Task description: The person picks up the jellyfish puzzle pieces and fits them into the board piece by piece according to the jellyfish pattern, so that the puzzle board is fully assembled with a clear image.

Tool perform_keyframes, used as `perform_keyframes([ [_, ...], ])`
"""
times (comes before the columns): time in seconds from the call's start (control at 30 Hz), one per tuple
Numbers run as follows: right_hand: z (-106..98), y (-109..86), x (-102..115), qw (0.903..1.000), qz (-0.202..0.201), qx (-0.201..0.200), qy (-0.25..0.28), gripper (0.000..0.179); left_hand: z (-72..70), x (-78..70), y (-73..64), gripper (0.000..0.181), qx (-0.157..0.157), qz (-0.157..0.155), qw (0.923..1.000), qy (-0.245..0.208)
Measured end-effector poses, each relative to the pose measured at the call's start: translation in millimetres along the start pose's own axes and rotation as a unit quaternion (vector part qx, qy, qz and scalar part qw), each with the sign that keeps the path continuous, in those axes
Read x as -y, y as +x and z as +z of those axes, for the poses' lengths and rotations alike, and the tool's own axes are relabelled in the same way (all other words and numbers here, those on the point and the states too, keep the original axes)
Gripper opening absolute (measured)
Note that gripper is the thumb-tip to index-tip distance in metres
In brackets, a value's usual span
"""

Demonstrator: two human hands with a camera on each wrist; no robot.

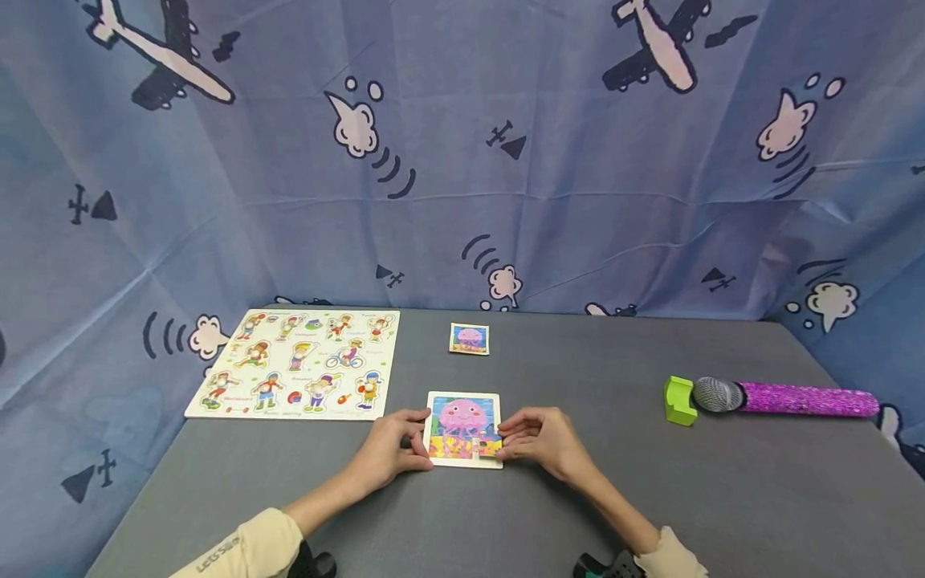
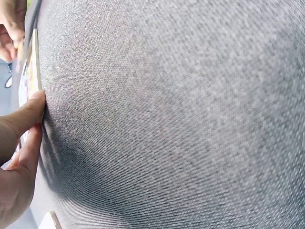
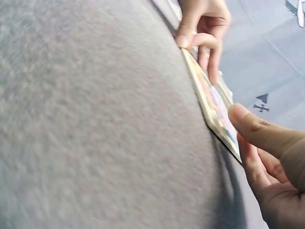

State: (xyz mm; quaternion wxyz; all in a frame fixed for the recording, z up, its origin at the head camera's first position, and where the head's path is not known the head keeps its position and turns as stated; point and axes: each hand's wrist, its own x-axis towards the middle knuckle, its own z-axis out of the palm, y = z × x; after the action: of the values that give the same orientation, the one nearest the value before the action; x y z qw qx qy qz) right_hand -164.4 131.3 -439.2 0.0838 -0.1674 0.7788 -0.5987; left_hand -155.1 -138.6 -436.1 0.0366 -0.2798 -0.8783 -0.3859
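Observation:
A small square jigsaw puzzle with a pink jellyfish picture and a pale frame lies flat on the table in the head view. My left hand holds its left edge, thumb at the near corner and fingers along the side. At the lower right corner, my right hand pinches a yellowish puzzle piece between thumb and fingers. A pale gap shows in the picture just left of that piece. In the right wrist view the puzzle's edge is seen side-on, and the piece itself is hard to make out.
Behind the puzzle lies a small jellyfish picture card. A white board with figures of children is at the left. To the right are a green block and a microphone with a glittery purple handle. A patterned blue cloth hangs behind the table.

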Motion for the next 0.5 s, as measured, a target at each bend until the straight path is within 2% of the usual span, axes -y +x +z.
perform_keyframes([
  [0.27,11,4.7,2,0.9971,-0.01,-0.01,-0.074,0.029,1.0,1.8,0.8,0.026,-0.002,0.0,1.0,-0.003],
  [0.5,11,7.0,6,0.9959,-0.015,0.0,-0.089,0.033,-1.8,1.4,1.3,0.025,0.001,-0.003,1.0,-0.007],
])
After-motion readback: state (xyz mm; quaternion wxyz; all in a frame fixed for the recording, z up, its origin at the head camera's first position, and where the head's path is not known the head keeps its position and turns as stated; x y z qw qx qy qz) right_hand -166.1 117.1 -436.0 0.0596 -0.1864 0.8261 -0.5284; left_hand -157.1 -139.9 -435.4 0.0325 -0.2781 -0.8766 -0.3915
